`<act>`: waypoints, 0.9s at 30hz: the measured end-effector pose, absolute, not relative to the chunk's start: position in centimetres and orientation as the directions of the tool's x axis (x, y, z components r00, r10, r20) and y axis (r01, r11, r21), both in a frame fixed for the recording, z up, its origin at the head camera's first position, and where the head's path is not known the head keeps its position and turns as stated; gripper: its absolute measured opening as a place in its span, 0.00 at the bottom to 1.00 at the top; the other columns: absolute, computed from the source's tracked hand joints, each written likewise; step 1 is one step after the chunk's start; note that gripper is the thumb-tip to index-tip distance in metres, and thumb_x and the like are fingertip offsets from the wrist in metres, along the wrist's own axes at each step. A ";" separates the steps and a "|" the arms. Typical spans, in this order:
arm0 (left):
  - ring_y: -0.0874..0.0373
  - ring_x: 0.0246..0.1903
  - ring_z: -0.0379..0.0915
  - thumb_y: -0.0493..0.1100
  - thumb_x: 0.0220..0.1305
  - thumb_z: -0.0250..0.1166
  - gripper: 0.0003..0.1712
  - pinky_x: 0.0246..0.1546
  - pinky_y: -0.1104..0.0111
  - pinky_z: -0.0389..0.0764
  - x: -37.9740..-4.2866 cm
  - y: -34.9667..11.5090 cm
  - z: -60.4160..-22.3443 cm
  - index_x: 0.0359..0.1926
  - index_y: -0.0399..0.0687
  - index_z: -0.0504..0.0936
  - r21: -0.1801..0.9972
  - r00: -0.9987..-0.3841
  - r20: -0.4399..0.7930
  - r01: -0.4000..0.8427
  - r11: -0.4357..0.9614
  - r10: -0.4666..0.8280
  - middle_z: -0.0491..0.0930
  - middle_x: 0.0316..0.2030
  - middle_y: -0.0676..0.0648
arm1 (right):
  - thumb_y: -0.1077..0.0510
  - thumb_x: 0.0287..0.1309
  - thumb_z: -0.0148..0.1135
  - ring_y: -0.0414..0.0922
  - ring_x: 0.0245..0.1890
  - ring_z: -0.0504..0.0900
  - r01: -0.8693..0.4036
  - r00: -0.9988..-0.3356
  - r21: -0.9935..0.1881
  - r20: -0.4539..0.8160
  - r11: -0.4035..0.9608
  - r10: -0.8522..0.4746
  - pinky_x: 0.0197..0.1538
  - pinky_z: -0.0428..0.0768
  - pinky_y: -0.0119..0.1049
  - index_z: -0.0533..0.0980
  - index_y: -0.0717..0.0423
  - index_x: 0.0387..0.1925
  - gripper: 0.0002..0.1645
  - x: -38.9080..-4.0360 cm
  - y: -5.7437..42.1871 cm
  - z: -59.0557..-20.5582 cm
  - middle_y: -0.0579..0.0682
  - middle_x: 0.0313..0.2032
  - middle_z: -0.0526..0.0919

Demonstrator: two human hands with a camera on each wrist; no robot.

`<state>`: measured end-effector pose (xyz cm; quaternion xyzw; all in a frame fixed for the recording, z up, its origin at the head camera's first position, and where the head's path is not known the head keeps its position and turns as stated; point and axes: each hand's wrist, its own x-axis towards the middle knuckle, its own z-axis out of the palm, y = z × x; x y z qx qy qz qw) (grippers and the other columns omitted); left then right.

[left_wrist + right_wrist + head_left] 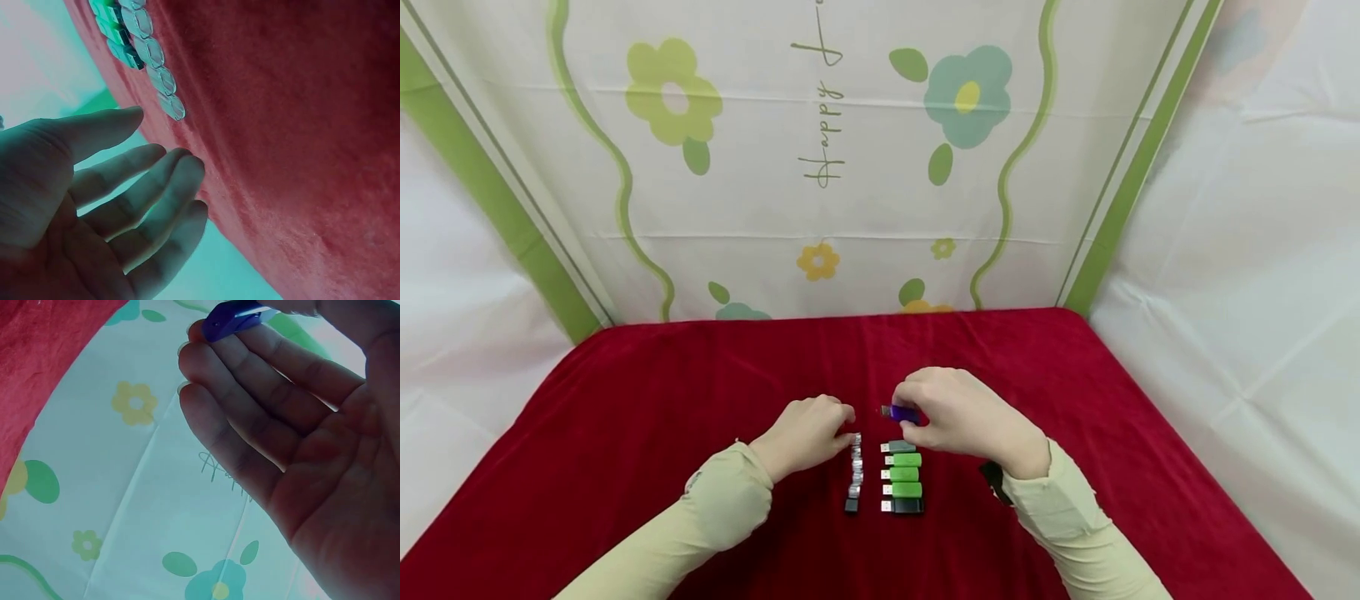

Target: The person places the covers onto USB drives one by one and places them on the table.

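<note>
My right hand pinches a purple-blue USB flash drive between thumb and fingers, its metal plug pointing left. The drive also shows at the fingertips in the right wrist view. Below that hand lie a grey flash drive, several green flash drives and a black flash drive, stacked in a column with plugs to the left. My left hand hovers at the far end of a row of clear caps, fingers loosely bent, nothing between them in the left wrist view.
A black cap lies at the near end of the clear row. Red cloth covers the table. Behind it hangs a flowered white curtain, with white fabric on both sides.
</note>
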<state>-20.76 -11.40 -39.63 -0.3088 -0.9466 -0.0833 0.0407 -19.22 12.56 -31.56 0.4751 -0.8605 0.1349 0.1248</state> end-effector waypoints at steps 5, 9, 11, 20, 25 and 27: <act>0.63 0.24 0.74 0.47 0.58 0.73 0.10 0.22 0.68 0.76 -21.1 -11.3 -39.9 0.37 0.46 0.87 0.161 -0.816 0.100 0.578 0.800 0.570 0.83 0.31 0.51 | 0.65 0.44 0.68 0.34 0.25 0.69 -0.854 -0.512 -0.099 0.341 0.512 -0.789 0.29 0.72 0.28 0.77 0.49 0.24 0.08 -19.2 12.4 -31.5 0.39 0.23 0.73; 0.65 0.22 0.70 0.46 0.59 0.72 0.07 0.21 0.70 0.74 -21.4 -11.3 -39.9 0.36 0.48 0.88 0.180 -0.811 0.079 0.584 0.792 0.580 0.82 0.29 0.53 | 0.64 0.44 0.68 0.34 0.24 0.69 -0.844 -0.524 -0.079 0.329 0.530 -0.786 0.29 0.73 0.28 0.77 0.49 0.24 0.09 -19.3 12.4 -31.6 0.38 0.22 0.72; 0.66 0.21 0.69 0.45 0.59 0.72 0.06 0.21 0.70 0.73 -21.5 -11.2 -39.9 0.35 0.48 0.88 0.187 -0.808 0.072 0.587 0.788 0.585 0.80 0.28 0.54 | 0.64 0.44 0.68 0.34 0.24 0.68 -0.842 -0.526 -0.071 0.324 0.534 -0.786 0.29 0.73 0.28 0.77 0.49 0.24 0.09 -19.4 12.4 -31.7 0.38 0.22 0.72; 0.66 0.20 0.68 0.43 0.57 0.74 0.04 0.20 0.69 0.73 -22.0 -10.6 -40.0 0.33 0.49 0.87 0.185 -0.808 0.082 0.587 0.788 0.583 0.80 0.25 0.55 | 0.65 0.44 0.68 0.35 0.24 0.68 -0.841 -0.526 -0.069 0.329 0.536 -0.784 0.28 0.72 0.28 0.76 0.48 0.23 0.09 -19.7 12.6 -31.7 0.39 0.22 0.73; 0.66 0.22 0.70 0.41 0.56 0.74 0.04 0.22 0.69 0.75 -22.4 -10.7 -40.4 0.33 0.50 0.88 0.157 -0.804 0.092 0.595 0.789 0.588 0.81 0.27 0.55 | 0.65 0.44 0.67 0.35 0.24 0.67 -0.846 -0.518 -0.065 0.336 0.529 -0.787 0.27 0.71 0.27 0.75 0.48 0.22 0.10 -19.8 12.5 -31.8 0.37 0.21 0.69; 0.65 0.23 0.70 0.41 0.55 0.74 0.05 0.23 0.69 0.75 -22.5 -10.7 -40.4 0.35 0.50 0.88 0.155 -0.801 0.091 0.599 0.786 0.592 0.80 0.28 0.55 | 0.66 0.43 0.67 0.35 0.23 0.67 -0.847 -0.517 -0.064 0.335 0.528 -0.788 0.27 0.71 0.27 0.74 0.48 0.22 0.11 -19.9 12.5 -31.8 0.37 0.21 0.69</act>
